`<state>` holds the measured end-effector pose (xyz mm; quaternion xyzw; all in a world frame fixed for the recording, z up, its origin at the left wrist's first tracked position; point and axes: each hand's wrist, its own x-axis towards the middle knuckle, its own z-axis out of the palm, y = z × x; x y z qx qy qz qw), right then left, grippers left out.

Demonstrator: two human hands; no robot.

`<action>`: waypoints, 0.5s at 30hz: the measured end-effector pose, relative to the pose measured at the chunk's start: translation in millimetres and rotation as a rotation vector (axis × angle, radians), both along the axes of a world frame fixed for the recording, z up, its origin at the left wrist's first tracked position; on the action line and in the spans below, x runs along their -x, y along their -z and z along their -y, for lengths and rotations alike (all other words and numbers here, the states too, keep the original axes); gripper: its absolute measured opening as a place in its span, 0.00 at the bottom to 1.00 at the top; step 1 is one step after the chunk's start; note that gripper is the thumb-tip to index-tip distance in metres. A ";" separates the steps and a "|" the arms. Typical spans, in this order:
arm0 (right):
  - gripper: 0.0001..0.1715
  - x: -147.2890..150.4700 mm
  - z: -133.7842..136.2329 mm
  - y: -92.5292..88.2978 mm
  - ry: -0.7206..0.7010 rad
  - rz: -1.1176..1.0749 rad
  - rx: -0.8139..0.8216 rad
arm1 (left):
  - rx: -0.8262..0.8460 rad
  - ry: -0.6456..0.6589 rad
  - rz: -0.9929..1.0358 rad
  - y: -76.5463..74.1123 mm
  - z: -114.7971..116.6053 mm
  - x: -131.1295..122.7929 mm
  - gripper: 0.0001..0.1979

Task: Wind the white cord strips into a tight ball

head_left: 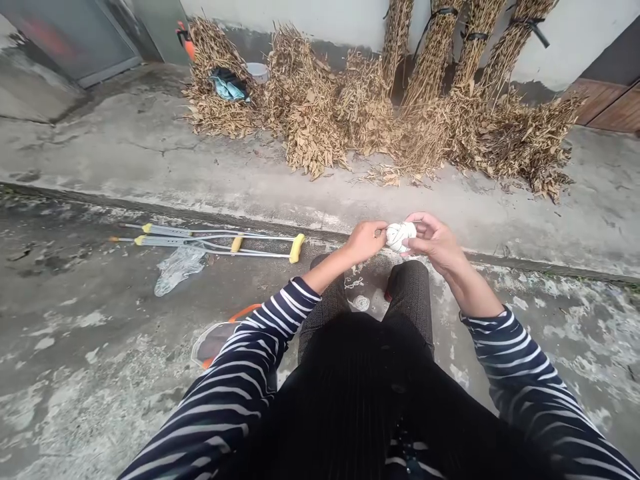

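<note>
A white knotted bundle of cord (400, 237) is held up between my hands, above and between my knees. My right hand (436, 243) grips its right side, thumb in front and fingers curled behind. At its left edge, my left hand (367, 241) has thumb and finger pinched together against the bundle. On the ground between my feet lies a small white coil of cord (361, 304), with a loose tangle of white cord (354, 283) just above it.
Yellow-ended crutches (260, 245) and a clear plastic bag (180, 268) lie on the ground at left. An orange-rimmed object (217, 340) is partly behind my left sleeve. Beyond the low concrete step (300, 193), dried plant bundles (315, 113) line the wall.
</note>
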<state>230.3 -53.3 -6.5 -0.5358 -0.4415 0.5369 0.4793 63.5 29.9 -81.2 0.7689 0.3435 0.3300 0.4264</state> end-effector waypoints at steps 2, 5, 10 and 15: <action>0.28 4.6 4.1 -6.3 -0.013 0.084 -0.108 | 0.114 -0.031 0.075 1.3 -3.3 -5.1 0.13; 0.22 9.3 12.8 -19.2 -0.051 0.213 -0.223 | 0.259 -0.067 0.229 1.0 -2.7 -15.9 0.09; 0.22 -2.1 16.7 -29.7 -0.010 0.211 -0.221 | 0.546 0.093 0.443 -4.7 19.9 -20.6 0.08; 0.28 -19.9 9.6 -27.0 0.078 0.064 -0.091 | 0.632 0.240 0.543 -7.0 39.5 -9.7 0.14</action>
